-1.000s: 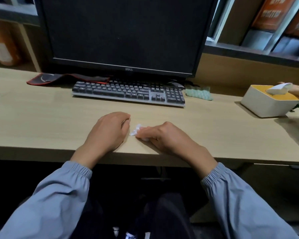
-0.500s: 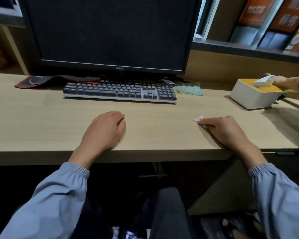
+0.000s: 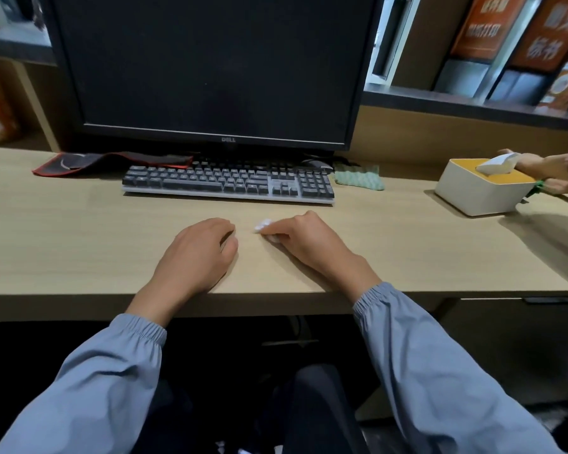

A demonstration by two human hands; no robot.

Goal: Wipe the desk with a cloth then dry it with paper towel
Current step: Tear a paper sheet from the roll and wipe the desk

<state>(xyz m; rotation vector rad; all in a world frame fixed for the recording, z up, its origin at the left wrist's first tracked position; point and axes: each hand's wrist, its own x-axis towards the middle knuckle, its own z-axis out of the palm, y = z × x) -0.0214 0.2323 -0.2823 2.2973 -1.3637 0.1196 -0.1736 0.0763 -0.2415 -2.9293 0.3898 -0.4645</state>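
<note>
The right hand (image 3: 309,244) pinches what seems a crumpled paper towel (image 3: 263,226) on the tabletop (image 3: 79,244), the left hand (image 3: 197,253) rests relaxed beside it; the cloth (image 3: 358,176) lies beyond, so I judge wiping done, drying unfinished

"dell" logo in pale letters at the centre of the bottom bezel of the monitor (image 3: 210,67). orange boards (image 3: 482,27) on the shelf top right carry big pale chinese chars, too blurred to read w/ certainty. keyboard (image 3: 228,185) key legends too small to make out.
</note>
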